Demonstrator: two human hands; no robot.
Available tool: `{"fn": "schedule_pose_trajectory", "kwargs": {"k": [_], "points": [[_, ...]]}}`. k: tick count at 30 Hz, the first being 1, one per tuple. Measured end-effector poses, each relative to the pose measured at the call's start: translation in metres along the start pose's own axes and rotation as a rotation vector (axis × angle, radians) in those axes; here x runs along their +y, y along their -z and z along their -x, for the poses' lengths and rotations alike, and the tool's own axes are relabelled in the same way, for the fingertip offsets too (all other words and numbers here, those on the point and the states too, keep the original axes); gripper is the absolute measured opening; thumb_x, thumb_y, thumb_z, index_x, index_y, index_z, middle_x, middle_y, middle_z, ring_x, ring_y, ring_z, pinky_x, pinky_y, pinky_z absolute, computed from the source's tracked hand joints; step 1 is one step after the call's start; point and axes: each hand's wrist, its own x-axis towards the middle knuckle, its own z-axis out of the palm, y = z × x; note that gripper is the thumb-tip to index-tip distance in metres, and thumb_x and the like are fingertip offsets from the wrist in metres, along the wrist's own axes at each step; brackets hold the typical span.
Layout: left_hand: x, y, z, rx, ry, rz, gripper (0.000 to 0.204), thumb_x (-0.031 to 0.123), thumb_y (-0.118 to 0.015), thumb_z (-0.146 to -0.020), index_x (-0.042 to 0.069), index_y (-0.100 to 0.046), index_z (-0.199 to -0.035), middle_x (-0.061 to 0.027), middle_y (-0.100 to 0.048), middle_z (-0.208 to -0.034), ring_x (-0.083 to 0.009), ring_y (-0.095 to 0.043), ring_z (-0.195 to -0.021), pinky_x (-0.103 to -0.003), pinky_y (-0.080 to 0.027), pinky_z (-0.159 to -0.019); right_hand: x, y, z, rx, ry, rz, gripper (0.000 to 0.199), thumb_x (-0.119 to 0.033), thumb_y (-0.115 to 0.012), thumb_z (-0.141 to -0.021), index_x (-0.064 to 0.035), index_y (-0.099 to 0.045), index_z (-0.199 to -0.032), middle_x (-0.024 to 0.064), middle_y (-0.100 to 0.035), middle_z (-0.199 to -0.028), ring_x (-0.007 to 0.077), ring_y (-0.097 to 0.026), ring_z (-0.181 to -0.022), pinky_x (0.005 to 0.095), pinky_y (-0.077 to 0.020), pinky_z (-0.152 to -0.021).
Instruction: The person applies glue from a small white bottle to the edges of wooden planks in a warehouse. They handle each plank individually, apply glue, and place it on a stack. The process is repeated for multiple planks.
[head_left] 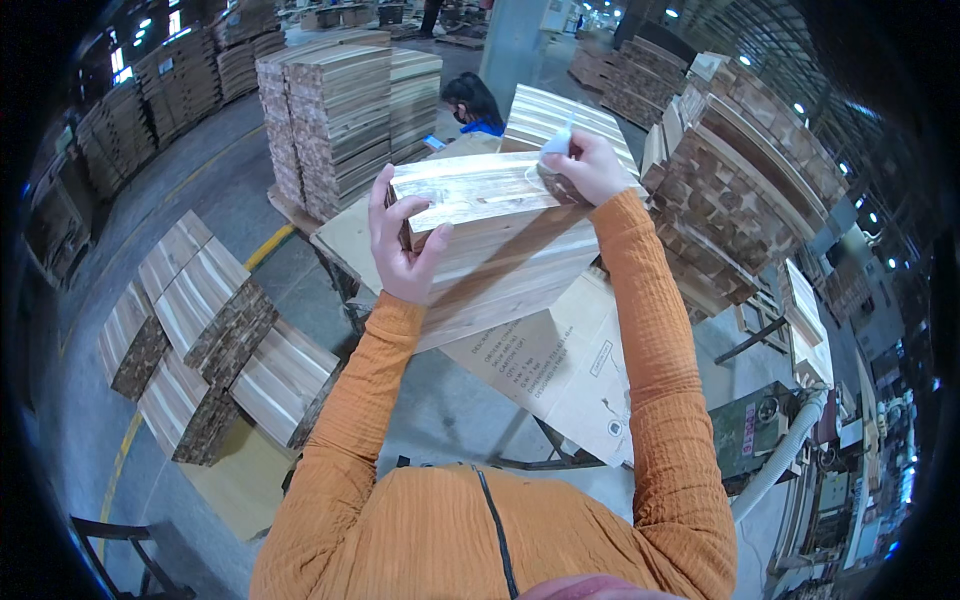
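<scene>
In front of me is a light, striped wooden board [470, 190], its top bright with reflected light. It sits over a taller striped wooden face [530, 255]; I cannot tell whether they are one piece or stacked. My left hand [404, 245] grips the board's left end, thumb and fingers around the corner. Near the right end, my right hand [597, 170] pinches a pale bluish-white, thin, folded piece [557, 147], whose kind I cannot make out. Part of it is hidden by my fingers. Printed cardboard [560, 365] lies beneath the wood on the table.
Wooden panel stacks [220, 330] stand on the floor to the left. A tall stack [325, 120] rises at the far left, another [745, 170] at the right. Beyond the table is a person [474, 100] with dark hair. A grey hose [790, 455] runs beside a green machine [750, 430].
</scene>
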Motion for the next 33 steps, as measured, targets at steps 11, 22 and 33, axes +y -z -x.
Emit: {"fn": "schedule_pose_trajectory", "kwargs": {"k": [11, 22, 33], "points": [[-0.001, -0.001, 0.000, 0.027, 0.020, -0.059, 0.026, 0.015, -0.063, -0.074, 0.006, -0.055, -0.097, -0.0209, -0.036, -0.137, -0.0326, -0.036, -0.127, -0.042, -0.025, -0.106, 0.009, -0.002, 0.007, -0.021, 0.001, -0.113, 0.025, -0.017, -0.068, -0.074, 0.0014, -0.064, -0.091, 0.0064, -0.064, -0.077, 0.0112, -0.058, -0.068, 0.0257, -0.0464, -0.064], [-0.001, 0.000, -0.001, -0.001, 0.015, -0.031, 0.030, 0.013, -0.068, -0.075, 0.006, -0.056, -0.101, -0.0224, -0.030, -0.138, -0.0326, -0.037, -0.124, -0.040, -0.034, -0.100, -0.005, -0.010, -0.004, 0.019, 0.027, 0.026, 0.028, -0.020, -0.069, -0.073, 0.0019, -0.064, -0.090, 0.0088, -0.063, -0.075, 0.0156, -0.059, -0.069, 0.0299, -0.0471, -0.065], [0.002, 0.000, 0.000, 0.034, 0.043, -0.053, 0.027, 0.014, -0.063, -0.074, 0.006, -0.055, -0.098, -0.0208, -0.036, -0.137, -0.0328, -0.036, -0.127, -0.042, -0.025, -0.106, 0.003, 0.001, 0.000, 0.024, -0.067, -0.009, 0.025, -0.017, -0.068, -0.075, 0.0025, -0.063, -0.089, 0.0058, -0.062, -0.076, 0.0117, -0.057, -0.069, 0.0266, -0.0460, -0.064]]}}
